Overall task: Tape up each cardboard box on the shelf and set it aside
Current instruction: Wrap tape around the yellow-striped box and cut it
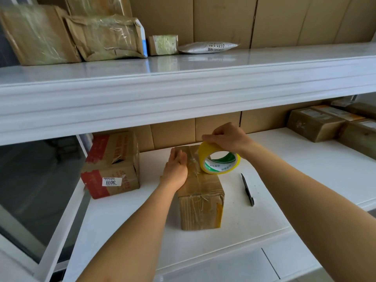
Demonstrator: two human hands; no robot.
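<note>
A small brown cardboard box (pixel 201 202) stands in the middle of the lower white shelf (pixel 284 180), with clear tape across its top and front. My left hand (pixel 176 169) presses flat on the left half of the box top, fingers straight. My right hand (pixel 227 137) grips a yellow tape roll (pixel 218 159) from above; the roll stands on edge on the right side of the box top.
A black knife or cutter (pixel 247 190) lies on the shelf right of the box. A red-and-brown box (pixel 112 165) labelled 3011 stands to the left. Taped boxes (pixel 317 123) sit at the far right. The upper shelf (pixel 183 78) carries parcels (pixel 105 37).
</note>
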